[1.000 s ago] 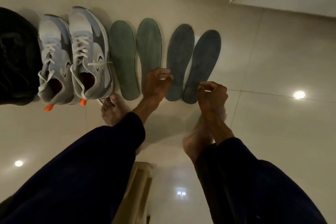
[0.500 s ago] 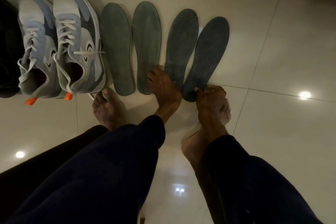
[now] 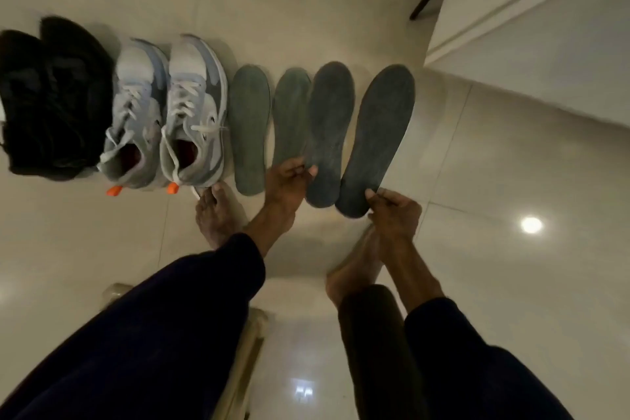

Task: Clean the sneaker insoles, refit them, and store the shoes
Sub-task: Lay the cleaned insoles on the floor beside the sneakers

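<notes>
With the right hand (image 3: 395, 211) pinching the near heel of the far-right dark insole (image 3: 378, 136) and the left hand (image 3: 286, 181) gripping the neighbouring dark insole (image 3: 329, 133), both should be lifted flat from the floor (image 3: 494, 153).

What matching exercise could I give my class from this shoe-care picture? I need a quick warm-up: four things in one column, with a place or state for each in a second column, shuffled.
Column 1:
1. black shoes
2. grey sneakers
3. rightmost insole
4. left hand

Column 2:
a. heel end pinched in the right hand's grip
b. at the heel ends of the two middle insoles
c. far left of the row
d. laced, orange heel tabs, no insoles visible inside

Pairs: 1-c, 2-d, 3-a, 4-b
</notes>
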